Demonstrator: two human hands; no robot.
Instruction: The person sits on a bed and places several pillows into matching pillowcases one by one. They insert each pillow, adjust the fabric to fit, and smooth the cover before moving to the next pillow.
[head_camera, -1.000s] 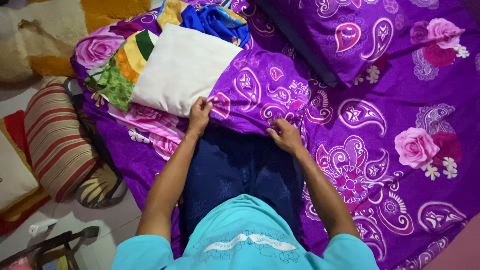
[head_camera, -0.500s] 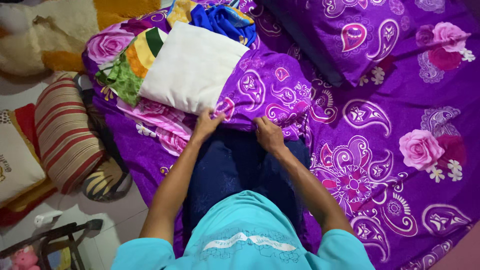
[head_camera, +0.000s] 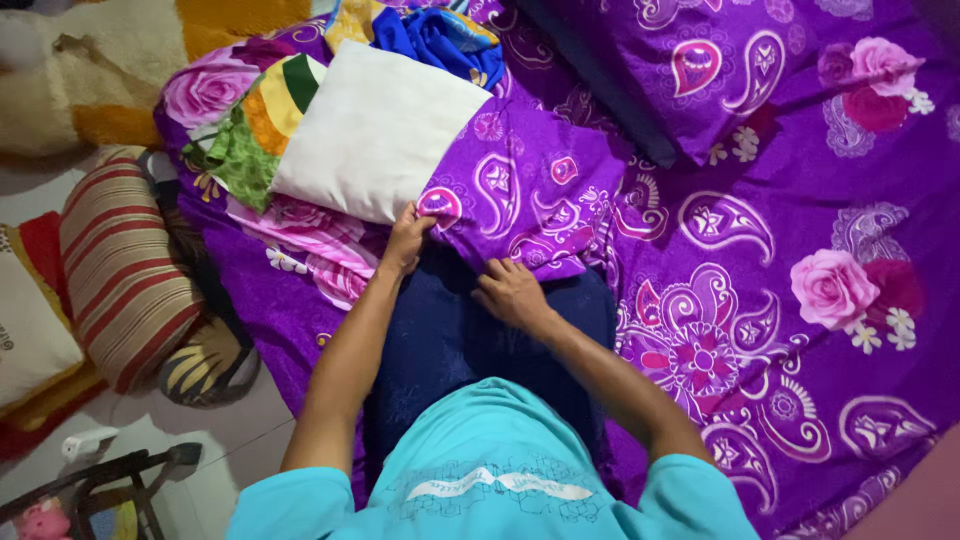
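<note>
your left hand (head_camera: 405, 240) pinches the near edge of the purple paisley pillowcase (head_camera: 525, 190), and your right hand (head_camera: 512, 292) grips that same edge a little to the right. the case half covers a white pillow (head_camera: 375, 130) lying on the purple bedsheet (head_camera: 800, 200). a striped cushion (head_camera: 120, 280) sits far left.

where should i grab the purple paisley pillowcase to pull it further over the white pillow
Probably at the open hem of the purple paisley pillowcase, from the near side, one hand at each corner. The left hand already pinches the hem beside the bare white pillow; the right hand touches the slack lower edge.
</note>
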